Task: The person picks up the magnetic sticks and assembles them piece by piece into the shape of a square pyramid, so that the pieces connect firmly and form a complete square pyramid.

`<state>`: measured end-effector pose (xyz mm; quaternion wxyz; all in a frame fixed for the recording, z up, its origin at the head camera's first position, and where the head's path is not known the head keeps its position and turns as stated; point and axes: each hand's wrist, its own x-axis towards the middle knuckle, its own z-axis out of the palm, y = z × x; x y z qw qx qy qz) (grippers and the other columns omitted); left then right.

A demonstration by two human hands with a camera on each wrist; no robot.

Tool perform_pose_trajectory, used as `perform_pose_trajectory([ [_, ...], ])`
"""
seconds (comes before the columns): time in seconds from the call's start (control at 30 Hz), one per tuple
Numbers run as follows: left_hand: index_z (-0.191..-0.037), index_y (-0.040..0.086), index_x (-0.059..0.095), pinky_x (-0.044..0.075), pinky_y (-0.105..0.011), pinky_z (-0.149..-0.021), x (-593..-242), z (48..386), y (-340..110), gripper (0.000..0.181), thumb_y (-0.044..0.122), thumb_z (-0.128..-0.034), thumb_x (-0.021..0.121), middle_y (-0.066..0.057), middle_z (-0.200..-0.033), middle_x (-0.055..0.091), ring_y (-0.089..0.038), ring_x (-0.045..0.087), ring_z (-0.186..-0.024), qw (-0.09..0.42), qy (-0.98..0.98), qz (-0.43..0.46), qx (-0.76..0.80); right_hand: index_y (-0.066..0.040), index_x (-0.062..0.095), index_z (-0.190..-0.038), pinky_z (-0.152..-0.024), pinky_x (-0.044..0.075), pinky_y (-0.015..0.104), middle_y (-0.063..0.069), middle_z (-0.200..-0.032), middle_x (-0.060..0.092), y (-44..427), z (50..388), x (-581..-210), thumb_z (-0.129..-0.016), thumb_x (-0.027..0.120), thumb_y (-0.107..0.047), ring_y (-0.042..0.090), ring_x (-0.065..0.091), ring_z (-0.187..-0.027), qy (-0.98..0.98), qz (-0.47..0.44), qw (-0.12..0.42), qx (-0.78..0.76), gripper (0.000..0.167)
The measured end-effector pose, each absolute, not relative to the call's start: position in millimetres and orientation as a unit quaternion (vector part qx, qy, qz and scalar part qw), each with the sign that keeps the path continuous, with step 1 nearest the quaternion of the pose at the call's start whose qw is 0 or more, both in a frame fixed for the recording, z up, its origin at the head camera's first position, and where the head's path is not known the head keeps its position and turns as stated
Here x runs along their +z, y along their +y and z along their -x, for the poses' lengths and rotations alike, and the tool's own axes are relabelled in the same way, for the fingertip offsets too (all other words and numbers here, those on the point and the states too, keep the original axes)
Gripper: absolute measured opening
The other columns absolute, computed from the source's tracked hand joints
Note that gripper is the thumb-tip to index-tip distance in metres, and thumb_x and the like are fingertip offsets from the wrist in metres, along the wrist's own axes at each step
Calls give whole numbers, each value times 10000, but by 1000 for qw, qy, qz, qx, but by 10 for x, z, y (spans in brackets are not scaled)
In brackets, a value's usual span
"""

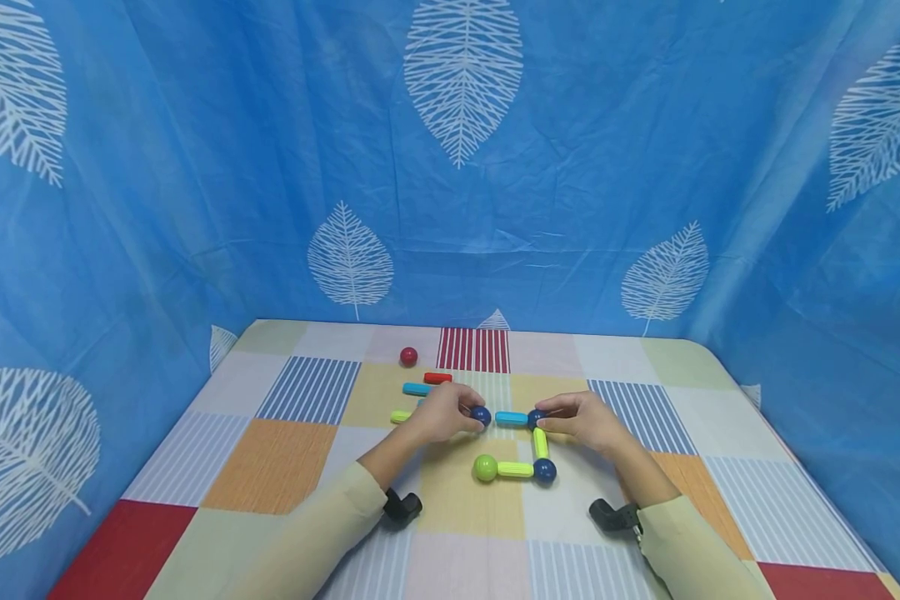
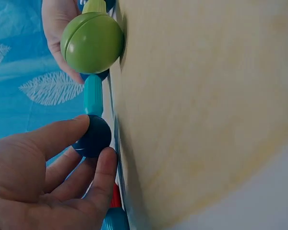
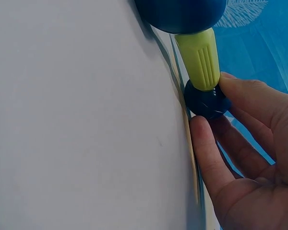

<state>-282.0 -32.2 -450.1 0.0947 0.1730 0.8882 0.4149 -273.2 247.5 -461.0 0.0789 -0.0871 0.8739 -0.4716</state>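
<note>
Two pale sleeves (image 1: 311, 533) reach over a patchwork-print tablecloth (image 1: 247, 467), with two black wrist-worn devices (image 1: 615, 515), one at each wrist, as a person handles a ball-and-rod construction toy. Nearest on the cloth, three balls and three rods form a bent chain: a green ball (image 1: 485, 467) touches a yellow-green rod (image 1: 515, 470), which runs to a dark blue corner ball (image 1: 544, 471); from there an upright yellow-green rod (image 1: 541, 444) leads away to a second dark blue ball (image 1: 536, 419), from which a cyan rod (image 1: 511, 418) points left. That second ball is pinched between the thumb and fingers of the right hand (image 1: 585, 418). Opposite, the left hand (image 1: 446, 412) grips a third dark blue ball (image 1: 481, 417) with thumb and fingertips, just beside the cyan rod's free end. Beyond and beside the left hand, four more rods show, some partly hidden: one lime rod (image 1: 401, 416), a sliver of a blue rod (image 1: 421, 403), one light blue rod (image 1: 417, 389) and one red rod (image 1: 438, 378). Farther back sits a single red ball (image 1: 408, 357), fifth of the five balls in view. Behind the table hangs a blue curtain (image 1: 562, 192) printed with white leaves.
</note>
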Motion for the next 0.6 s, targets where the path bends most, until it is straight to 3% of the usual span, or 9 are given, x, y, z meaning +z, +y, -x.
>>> perform_pose_trajectory([
  [0.6,-1109,70,737,594,-349,-885,-4459,2801,-246,277,53,-846,822,-75,-1084,750,-187,699,-962,98,888,-164,418,-51,761,-1175,-829,562,223,128,-1144,765,2471,2731,-4624,-854,831,-155,186,706,-1030,869,79,81,-482,345],
])
